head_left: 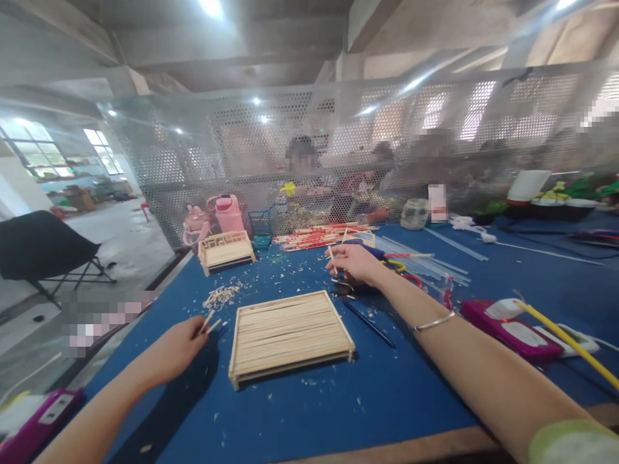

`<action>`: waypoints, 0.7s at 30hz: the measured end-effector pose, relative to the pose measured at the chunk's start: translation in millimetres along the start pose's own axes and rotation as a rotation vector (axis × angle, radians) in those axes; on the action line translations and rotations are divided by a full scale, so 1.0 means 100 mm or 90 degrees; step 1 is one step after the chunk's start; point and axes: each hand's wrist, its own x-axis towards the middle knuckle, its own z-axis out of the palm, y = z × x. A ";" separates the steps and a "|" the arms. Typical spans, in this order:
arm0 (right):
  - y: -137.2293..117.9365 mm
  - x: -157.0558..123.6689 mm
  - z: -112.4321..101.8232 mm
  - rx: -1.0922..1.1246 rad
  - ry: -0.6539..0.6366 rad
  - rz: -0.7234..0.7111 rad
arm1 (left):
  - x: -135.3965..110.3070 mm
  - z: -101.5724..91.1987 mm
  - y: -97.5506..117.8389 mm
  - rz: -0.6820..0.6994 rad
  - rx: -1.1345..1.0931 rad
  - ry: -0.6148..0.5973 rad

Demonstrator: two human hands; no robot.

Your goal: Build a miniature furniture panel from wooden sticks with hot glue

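Observation:
Pinched in the fingers of my left hand (pixel 186 341) are two short wooden sticks (pixel 213 327), just left of a flat rectangular frame of wooden sticks (pixel 290 332). That stick panel lies on the blue table (pixel 309 412), with small legs under its corners. Farther back, my right hand (pixel 356 263) reaches over the table and grips a short wooden stick (pixel 331 259), held nearly upright. Dark tools, partly hidden, lie under and beside this hand. A dark blue pen-like tool (pixel 370 324) rests right of the panel. Cut stick pieces (pixel 221 296) are heaped beyond my left hand.
A small stick-built bench (pixel 226 251) stands at the back left, near a pink bottle (pixel 228 214). Red-marked sticks (pixel 319 236) and clear glue sticks (pixel 416 254) lie behind. A purple power strip (pixel 515 332) sits right. People work beyond the perforated screen (pixel 232 142).

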 end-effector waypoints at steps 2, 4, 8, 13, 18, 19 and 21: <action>-0.12 0.13 0.01 -0.099 -0.035 0.007 | 0.15 -0.05 0.01 0.006 -0.049 0.003; -0.23 0.26 -0.01 -0.207 -0.057 0.006 | 0.29 -0.05 0.02 0.006 -0.137 0.017; -0.29 0.31 -0.12 -0.429 -0.114 0.031 | 0.46 0.07 0.00 -0.004 -0.289 0.030; -0.12 0.08 -0.19 -0.604 -0.155 0.057 | 0.40 0.21 -0.11 -0.044 -0.327 0.036; -0.02 0.19 0.00 -0.676 -0.156 0.072 | 0.32 0.21 -0.03 -0.099 -0.388 0.045; -0.02 0.25 0.04 -0.686 -0.169 0.084 | 0.32 0.21 -0.01 -0.114 -0.398 0.051; -0.03 0.34 0.11 -0.701 -0.187 0.102 | 0.32 0.21 0.00 -0.139 -0.422 0.058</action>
